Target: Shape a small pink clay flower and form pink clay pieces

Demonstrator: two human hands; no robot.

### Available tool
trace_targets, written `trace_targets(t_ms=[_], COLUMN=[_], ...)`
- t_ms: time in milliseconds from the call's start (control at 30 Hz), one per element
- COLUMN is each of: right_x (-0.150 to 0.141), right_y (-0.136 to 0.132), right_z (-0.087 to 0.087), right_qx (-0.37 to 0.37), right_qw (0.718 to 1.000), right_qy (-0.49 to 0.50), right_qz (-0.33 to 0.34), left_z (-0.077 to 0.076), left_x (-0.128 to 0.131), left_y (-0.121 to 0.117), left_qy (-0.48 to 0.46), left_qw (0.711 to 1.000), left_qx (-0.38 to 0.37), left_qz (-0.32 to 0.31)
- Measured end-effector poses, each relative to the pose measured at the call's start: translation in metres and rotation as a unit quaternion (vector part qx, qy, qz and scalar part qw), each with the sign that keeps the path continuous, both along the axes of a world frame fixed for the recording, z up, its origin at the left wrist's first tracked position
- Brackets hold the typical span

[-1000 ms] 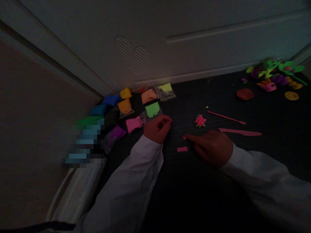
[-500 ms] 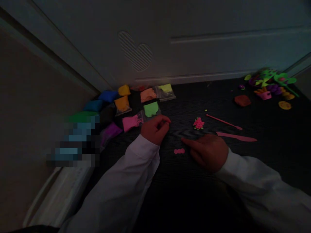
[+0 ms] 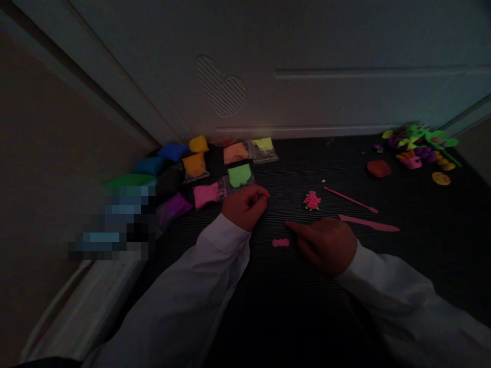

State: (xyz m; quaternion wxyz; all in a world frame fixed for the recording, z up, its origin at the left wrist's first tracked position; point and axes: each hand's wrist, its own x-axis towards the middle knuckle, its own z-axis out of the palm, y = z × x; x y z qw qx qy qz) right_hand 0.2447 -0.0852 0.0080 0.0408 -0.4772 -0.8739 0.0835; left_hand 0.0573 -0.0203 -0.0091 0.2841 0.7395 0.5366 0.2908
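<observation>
My left hand [image 3: 245, 205] rests near the bags with its thumb and fingertips pinched together. Whatever may be between those fingertips is too small to make out. My right hand [image 3: 326, 243] has its index finger stretched out, the tip down on the dark table; the other fingers are curled and nothing shows in them. Just below that fingertip lies a flat pink clay strip [image 3: 281, 243] of joined round discs. Beyond the hand sits a pink clay flower [image 3: 312, 201] with green leaves. A thin pink modelling tool [image 3: 351, 199] and a pink plastic knife [image 3: 369, 223] lie to its right.
Bags of coloured clay, among them a pink bag [image 3: 209, 195] and a green bag [image 3: 240, 175], line the left. At the far right are a reddish-brown clay lump [image 3: 379, 168], a yellow disc [image 3: 441, 178] and several clay models [image 3: 424, 137]. A white panel [image 3: 326, 102] stands behind.
A small pink clay disc visible at my right index fingertip one second ago is now hidden under it. The view has shifted slightly; my left hand keeps its pinch.
</observation>
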Motion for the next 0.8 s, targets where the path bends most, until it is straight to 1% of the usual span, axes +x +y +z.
trace_targets(t_ms=[133, 233, 433, 567, 667, 800], right_x=[0.0, -0.001, -0.004, -0.005, -0.008, -0.02], right_y=[0.002, 0.004, 0.007, 0.009, 0.011, 0.015], right_z=[-0.007, -0.007, -0.006, -0.007, -0.007, -0.005], right_qx=[0.01, 0.004, 0.015, 0.007, 0.015, 0.044], right_qw=[0.997, 0.993, 0.99, 0.986, 0.983, 0.967], right_qy=[0.058, 0.092, 0.097, 0.114, 0.139, 0.199], right_qz=[-0.047, -0.078, -0.104, -0.118, -0.121, -0.152], left_z=[0.0, 0.0, -0.004, -0.006, -0.008, -0.01], left_x=[0.001, 0.001, 0.002, 0.002, 0.001, 0.001], left_y=[0.0, -0.001, 0.0, 0.001, 0.001, 0.002], left_qy=[0.002, 0.009, 0.001, -0.004, -0.006, -0.015], left_qw=[1.0, 1.0, 1.0, 1.0, 1.0, 1.0], left_qx=[0.002, -0.001, 0.005, 0.0, -0.004, 0.001], left_qz=[0.003, 0.003, 0.007, -0.006, -0.007, -0.008])
